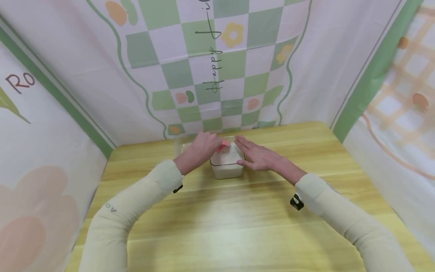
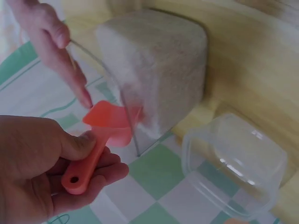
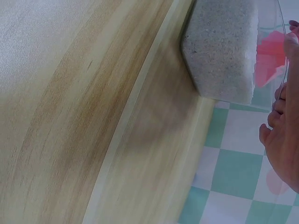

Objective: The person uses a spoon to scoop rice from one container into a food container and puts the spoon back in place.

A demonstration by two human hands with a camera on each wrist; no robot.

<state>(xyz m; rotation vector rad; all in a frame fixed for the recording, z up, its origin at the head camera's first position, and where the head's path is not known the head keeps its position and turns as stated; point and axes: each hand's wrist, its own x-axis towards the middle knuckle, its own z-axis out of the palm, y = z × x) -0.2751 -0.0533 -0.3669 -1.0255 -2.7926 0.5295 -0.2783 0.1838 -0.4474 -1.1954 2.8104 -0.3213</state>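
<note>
My left hand grips the handle of a coral-pink scoop, the thumb along the top and the fingers curled beneath. The scoop's head overlaps the inside of a clear square container with a thin dark rim, filled partway with pale, grainy material. Against the container's right rim rests my right hand, its fingers extended toward the far corner and the thumb at the near corner. Seen from the left wrist, that right hand lies along the rim beside the scoop.
A clear plastic tub stands left of the filled container, partly behind my left hand in the head view. Both sit near the back edge of the wooden table. A printed checkered cloth hangs right behind.
</note>
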